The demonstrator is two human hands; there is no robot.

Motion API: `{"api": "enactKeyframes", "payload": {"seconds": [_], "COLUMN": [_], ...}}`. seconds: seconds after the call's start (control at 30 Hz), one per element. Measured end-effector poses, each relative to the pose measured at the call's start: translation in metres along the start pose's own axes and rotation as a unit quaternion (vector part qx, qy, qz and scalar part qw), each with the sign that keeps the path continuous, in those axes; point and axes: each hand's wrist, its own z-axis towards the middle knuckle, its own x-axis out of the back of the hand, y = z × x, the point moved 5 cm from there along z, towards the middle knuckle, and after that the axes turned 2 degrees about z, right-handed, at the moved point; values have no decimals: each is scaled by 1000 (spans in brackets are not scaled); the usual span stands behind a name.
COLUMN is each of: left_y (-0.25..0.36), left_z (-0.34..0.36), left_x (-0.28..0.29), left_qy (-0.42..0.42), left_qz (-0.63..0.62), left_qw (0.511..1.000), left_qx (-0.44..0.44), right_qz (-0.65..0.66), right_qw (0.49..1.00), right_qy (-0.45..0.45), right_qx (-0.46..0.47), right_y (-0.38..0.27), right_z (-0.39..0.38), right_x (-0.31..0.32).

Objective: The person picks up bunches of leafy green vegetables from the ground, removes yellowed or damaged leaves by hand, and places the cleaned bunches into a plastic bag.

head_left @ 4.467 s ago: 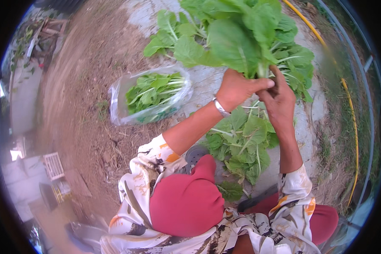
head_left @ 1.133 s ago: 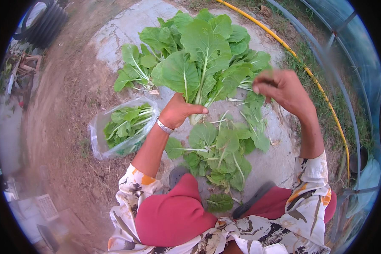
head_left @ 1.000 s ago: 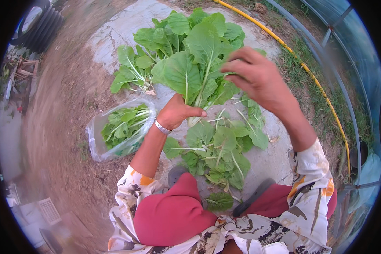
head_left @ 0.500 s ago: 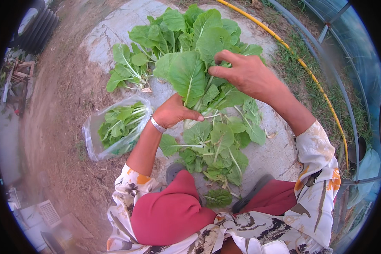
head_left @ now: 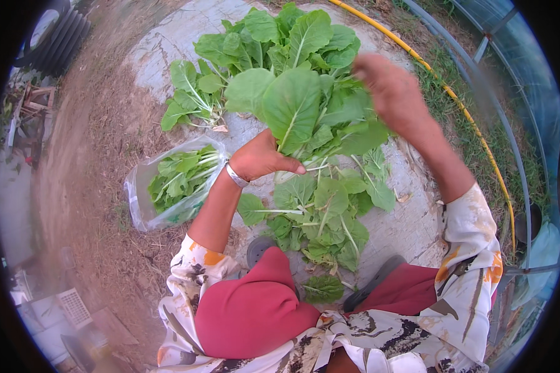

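My left hand point(head_left: 262, 158) is closed round the base of a leafy green plant point(head_left: 292, 105), thumb lying across the pale stems. Its broad leaves fan out above the hand. My right hand point(head_left: 393, 93) is raised just right of the plant's leaves; its fingers are smeared by motion, so their state is unclear. Below the held plant, a heap of loose green leaves point(head_left: 330, 199) is spread on the grey slab. A pile of whole leafy greens point(head_left: 311, 38) rests beyond it, with a smaller plant point(head_left: 194, 93) showing its pale cut base at the left.
An open clear plastic bag point(head_left: 138, 198) with greens in it lies left of my left wrist. My shoes stand on the near part of the concrete slab point(head_left: 410, 230). A yellow hose point(head_left: 445, 93) curves along the right, beside a blue-covered metal frame point(head_left: 510, 93).
My right hand has moved away from the held plant's leaves, to the right and upward. My left hand keeps its grip, and the large leaf has shifted slightly right.
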Motion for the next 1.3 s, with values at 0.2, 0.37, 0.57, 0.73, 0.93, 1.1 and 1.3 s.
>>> {"api": "enactKeyframes", "payload": {"seconds": [0.2,0.37,0.57,0.73,0.93,1.1,1.3], "left_y": [-4,17,25,26,17,8,-12], "left_z": [2,-1,0,-5,-4,3,7], "left_x": [6,4,-3,-3,-3,-15,10], "left_qy": [113,257,292,317,316,281,215], "left_qz": [195,464,512,509,464,411,205], "left_qw": [973,842,800,792,816,856,955], "left_qx": [-55,-97,-108,-119,-136,-140,-16], "right_qz": [-108,30,152,46,132,414,601], "right_qw": [981,977,985,987,986,873,748], "right_qy": [-135,-183,-75,-118,-51,45,-194], "right_qx": [-88,-104,13,99,89,-253,-204], "right_y": [38,-16,-54,-45,-36,-5,-5], "right_z": [-5,-10,-35,-53,-57,-49,-29], "right_x": [76,57,29,-1,-10,-2,44]}}
